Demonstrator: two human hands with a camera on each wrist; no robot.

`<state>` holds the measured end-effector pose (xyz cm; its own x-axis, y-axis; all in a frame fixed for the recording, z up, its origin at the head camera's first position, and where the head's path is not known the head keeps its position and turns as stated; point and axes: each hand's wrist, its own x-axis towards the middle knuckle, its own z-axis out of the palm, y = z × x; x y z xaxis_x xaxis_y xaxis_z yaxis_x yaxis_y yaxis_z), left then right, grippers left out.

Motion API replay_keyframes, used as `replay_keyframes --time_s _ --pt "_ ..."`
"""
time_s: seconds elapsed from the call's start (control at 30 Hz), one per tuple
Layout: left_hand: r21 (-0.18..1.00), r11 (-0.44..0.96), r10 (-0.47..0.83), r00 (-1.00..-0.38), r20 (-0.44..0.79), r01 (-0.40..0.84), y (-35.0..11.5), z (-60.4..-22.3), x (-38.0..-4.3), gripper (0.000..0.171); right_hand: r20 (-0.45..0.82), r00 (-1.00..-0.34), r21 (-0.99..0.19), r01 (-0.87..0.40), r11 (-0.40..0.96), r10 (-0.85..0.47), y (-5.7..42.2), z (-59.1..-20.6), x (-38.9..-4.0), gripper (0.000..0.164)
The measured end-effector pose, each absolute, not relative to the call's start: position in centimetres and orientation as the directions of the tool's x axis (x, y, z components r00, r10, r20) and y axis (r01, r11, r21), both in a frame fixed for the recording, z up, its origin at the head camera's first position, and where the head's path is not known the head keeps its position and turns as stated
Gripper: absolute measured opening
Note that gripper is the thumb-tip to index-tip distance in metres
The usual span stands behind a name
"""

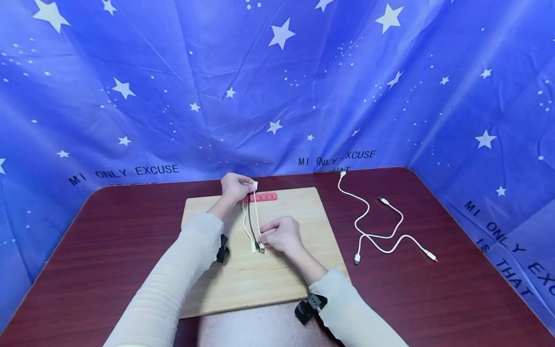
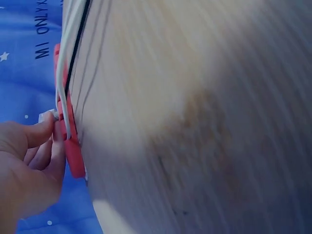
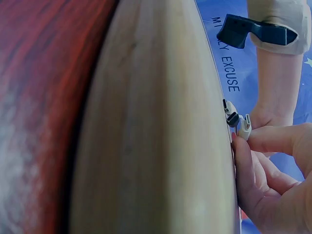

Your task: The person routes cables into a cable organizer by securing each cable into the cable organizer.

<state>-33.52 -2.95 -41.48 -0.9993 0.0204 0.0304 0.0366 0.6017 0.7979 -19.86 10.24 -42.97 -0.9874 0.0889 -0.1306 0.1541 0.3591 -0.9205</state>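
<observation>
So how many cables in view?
5. Over the board: white cable, black cable, another white cable held by left hand and right hand. On the table, right of the board: two crossing white cables. Hands may hide more.

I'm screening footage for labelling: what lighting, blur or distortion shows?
Head: pale glare whitens the dark red table at its near edge. Left wrist: USB cables cast thin shadows on the wooden board, whose edge looks bowed, probably lens distortion; broader shadow dims its right side. Right wrist: the board's grain is blurred, its edges bowed, with whitish glare on the table.
</observation>
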Motion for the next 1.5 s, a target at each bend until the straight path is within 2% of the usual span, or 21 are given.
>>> replay_keyframes --time_s 0.2,0.37,0.6,0.9,1.07,1.5 --pt "0.699 0.691 0.086 -0.982 0.17 0.182 -2.4 -41.1 -33.3 0.015 -0.108 -0.989 -0.881 0.141 0.452 0.097 9.9 -42.6 -20.1 0.013" --pt "0.674 0.708 0.125 -0.976 0.178 0.214 -2.2 -40.8 -33.3 0.016 -0.116 -0.989 -0.873 0.148 0.465 0.095 9.8 -42.6 -20.2 0.014" --pt "0.715 0.672 0.139 -0.981 0.134 0.193 -2.6 -40.6 -33.3 0.014 -0.107 -0.993 -0.897 0.119 0.425 0.052 9.2 -42.5 -19.7 0.012" --pt "0.733 0.66 0.105 -0.986 0.127 0.164 -2.8 -40.6 -32.8 0.02 0.036 -0.996 -0.813 0.017 0.581 0.08 8.9 -42.3 -19.2 0.012" --pt "0.751 0.646 0.082 -0.99 0.114 0.14 -3.2 -40.5 -32.3 0.027 0.042 -0.997 -0.79 0.008 0.614 0.068 9.3 -42.6 -19.3 0.015" --pt "0.856 0.517 0.055 -0.998 -0.005 0.024 -3.9 -40.4 -30.9 0.035 -0.004 -0.998 -0.878 0.032 0.478 0.061 12.6 -42.3 -19.5 0.025"
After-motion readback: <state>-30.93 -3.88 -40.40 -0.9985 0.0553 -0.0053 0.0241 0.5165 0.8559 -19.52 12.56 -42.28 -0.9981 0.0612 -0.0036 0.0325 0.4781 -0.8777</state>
